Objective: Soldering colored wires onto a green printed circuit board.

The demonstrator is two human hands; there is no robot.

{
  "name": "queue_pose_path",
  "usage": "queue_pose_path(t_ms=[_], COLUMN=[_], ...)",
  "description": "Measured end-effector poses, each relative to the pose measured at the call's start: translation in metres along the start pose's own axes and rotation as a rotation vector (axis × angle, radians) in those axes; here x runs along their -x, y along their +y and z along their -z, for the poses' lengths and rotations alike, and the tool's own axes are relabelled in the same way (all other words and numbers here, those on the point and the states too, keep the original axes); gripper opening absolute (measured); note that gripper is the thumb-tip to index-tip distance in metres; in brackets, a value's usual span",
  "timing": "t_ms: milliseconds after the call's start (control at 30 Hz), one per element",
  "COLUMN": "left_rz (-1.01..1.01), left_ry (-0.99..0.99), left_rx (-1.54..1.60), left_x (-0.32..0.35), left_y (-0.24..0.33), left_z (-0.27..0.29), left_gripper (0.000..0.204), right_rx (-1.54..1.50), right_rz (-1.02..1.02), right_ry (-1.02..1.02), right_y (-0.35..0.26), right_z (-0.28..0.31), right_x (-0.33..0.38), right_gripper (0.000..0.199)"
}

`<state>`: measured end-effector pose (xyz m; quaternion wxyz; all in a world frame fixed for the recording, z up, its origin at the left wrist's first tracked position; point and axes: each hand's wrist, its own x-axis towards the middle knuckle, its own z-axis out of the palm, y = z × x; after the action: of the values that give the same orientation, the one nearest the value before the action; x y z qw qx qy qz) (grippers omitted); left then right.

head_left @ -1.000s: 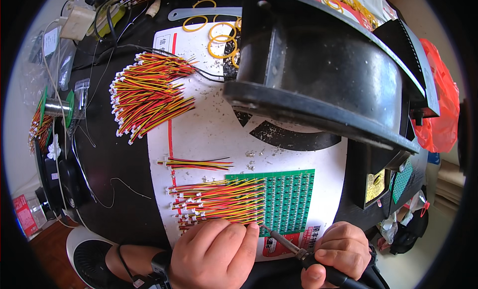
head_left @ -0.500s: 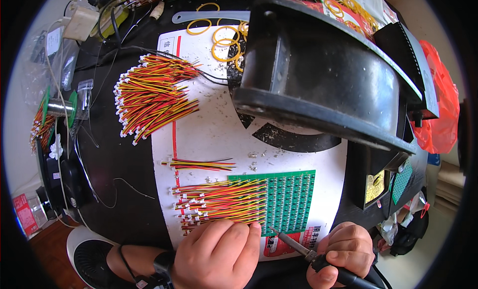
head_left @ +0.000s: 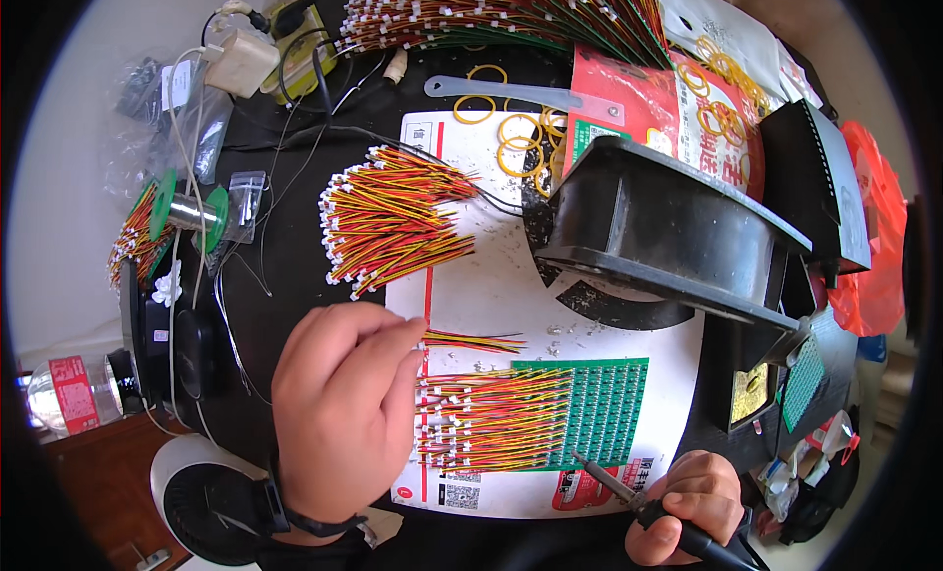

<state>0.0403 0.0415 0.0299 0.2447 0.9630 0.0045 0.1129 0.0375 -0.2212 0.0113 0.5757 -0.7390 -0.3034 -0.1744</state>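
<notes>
My left hand (head_left: 344, 404) is closed in a pinch over the white plug ends of a small pile of connector wires (head_left: 481, 342), red, yellow and black. The fingertips cover those plugs. In my right hand (head_left: 693, 507) is a soldering iron (head_left: 619, 485), its tip at the lower edge of a green circuit board panel (head_left: 611, 414). Rows of connector wires (head_left: 491, 419) lie with their bare ends on the board's left part and white plugs to the left. A larger heap of connector wires (head_left: 393, 217) lies farther back.
A black fan-like housing (head_left: 678, 227) stands over the white sheet (head_left: 462, 311). Yellow rubber bands (head_left: 516, 143) and a long wire bundle (head_left: 511, 16) lie at the back. On the left are a solder spool (head_left: 187, 214) and cables. A yellow sponge tray (head_left: 749, 392) sits right.
My left hand has left the board's lower edge and moved up and left to the small wire pile. The view has shifted, showing more of the back. My right hand still holds the iron.
</notes>
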Motion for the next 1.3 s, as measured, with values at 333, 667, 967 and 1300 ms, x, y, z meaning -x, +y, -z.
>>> queue_pose_path(t_ms=[333,667,967,1300], left_rz=[0.01,0.188,0.036,-0.095], left_ry=[-0.01,-0.104,-0.26,-0.222], left_rx=[-0.028,0.484,0.62,0.556], left_x=[0.001,0.011,0.02,0.025], left_y=[-0.008,0.02,0.029,0.03], left_z=[0.0,0.002,-0.005,-0.004], left_gripper=[0.012,0.018,0.014,0.023], right_rx=[-0.02,0.123,0.103,0.119], right_rz=[-0.009,-0.064,-0.029,-0.037], right_ry=[-0.07,0.075,0.079,0.063], right_y=[-0.002,0.001,0.007,0.007], right_z=[0.006,-0.001,0.001,-0.001], right_x=[-0.004,0.017,0.024,0.024], right_gripper=[0.014,0.017,0.018,0.019])
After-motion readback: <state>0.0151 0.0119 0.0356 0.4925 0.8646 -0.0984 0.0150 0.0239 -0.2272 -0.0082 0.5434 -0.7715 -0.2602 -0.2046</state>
